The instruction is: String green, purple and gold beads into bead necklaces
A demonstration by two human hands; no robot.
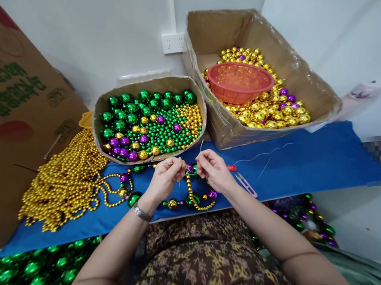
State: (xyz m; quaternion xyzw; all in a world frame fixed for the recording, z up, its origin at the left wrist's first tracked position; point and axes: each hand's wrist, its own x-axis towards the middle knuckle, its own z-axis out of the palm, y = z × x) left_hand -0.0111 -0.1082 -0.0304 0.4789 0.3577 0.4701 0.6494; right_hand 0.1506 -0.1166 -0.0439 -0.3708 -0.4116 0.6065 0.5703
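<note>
My left hand (165, 178) and my right hand (214, 169) meet over the blue table (298, 163), both pinched shut on a thin white thread (200, 148) and a bead strand (192, 196) of gold, green and purple beads that hangs between them. A purple bead (190, 168) shows between the fingertips. The strand loops down onto the cloth toward my lap. A watch sits on my left wrist.
A cardboard tray of green, gold and purple beads (147, 120) stands just behind my hands. A bigger box of gold balls (268, 107) holds an orange basket (240, 80). A gold bead pile (65, 183) lies left. Pink snips (245, 184) lie right. Green beads (28, 282) lie below.
</note>
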